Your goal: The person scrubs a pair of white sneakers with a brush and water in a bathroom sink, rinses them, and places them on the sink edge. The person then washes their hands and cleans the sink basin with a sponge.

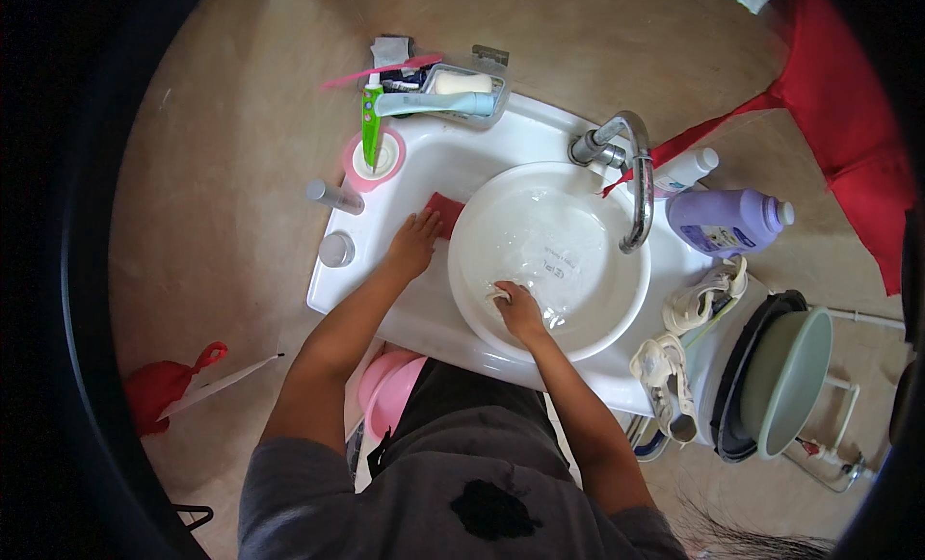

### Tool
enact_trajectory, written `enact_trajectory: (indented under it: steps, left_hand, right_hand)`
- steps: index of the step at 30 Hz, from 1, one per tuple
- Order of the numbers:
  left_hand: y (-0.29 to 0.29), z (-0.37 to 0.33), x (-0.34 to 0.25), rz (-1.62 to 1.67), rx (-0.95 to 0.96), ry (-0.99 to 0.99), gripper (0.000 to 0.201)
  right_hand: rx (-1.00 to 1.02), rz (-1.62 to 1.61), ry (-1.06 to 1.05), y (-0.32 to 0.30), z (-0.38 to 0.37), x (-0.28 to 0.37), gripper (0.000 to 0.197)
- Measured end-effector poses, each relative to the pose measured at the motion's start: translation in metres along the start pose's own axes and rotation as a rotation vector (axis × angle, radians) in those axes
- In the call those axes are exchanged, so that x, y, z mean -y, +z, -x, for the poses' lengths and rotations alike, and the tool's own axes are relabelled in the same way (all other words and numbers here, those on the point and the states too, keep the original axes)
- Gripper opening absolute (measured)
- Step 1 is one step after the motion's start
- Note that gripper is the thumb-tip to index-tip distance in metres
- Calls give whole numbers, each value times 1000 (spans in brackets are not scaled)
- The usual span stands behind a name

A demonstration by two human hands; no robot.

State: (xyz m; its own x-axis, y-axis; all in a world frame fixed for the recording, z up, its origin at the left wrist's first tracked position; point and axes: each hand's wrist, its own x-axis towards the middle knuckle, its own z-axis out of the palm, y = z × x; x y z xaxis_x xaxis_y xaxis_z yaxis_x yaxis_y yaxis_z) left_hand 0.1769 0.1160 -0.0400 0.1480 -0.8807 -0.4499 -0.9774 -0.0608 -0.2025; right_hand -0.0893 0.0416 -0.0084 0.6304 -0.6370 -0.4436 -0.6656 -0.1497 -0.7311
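Observation:
A white basin with clear water stands in the white sink. My right hand reaches into its near side, fingers closed round a small white piece that looks like cloth; most of it is hidden by the hand. To the left of the basin, my left hand lies on the sink with its fingers stretched over the edge of a dark red cloth. This cloth lies against the basin's outer wall.
A curved metal tap overhangs the basin's right side. Behind it are a white bottle and a purple bottle. Cream straps drape over the right edge, beside a green basin. A soap box sits at the back left.

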Motion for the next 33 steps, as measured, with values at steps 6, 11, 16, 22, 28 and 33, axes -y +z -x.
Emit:
enact_trajectory:
  steps: [6, 11, 16, 22, 28, 33]
  left_hand:
    - [-11, -77, 21, -252, -135, 1, 58]
    - [-3, -51, 0, -134, -84, -94, 57]
    - [-12, 30, -20, -129, 408, 114, 61]
    - [-42, 35, -4, -507, 376, -17, 67]
    - [-42, 0, -3, -451, 142, -247, 72]
    - [-37, 49, -35, -275, 386, 4, 66]
  right_hand:
    - [-15, 8, 33, 4, 2, -3, 34]
    - [-41, -64, 4, 3, 2, -9, 33]
    - [-62, -26, -30, -1, -1, -6, 33]
    - [-330, 89, -8, -22, -29, -8, 36]
    - [-476, 347, 34, -18, -45, -14, 44]
    - [49, 570, 34, -2, -40, -9, 39]
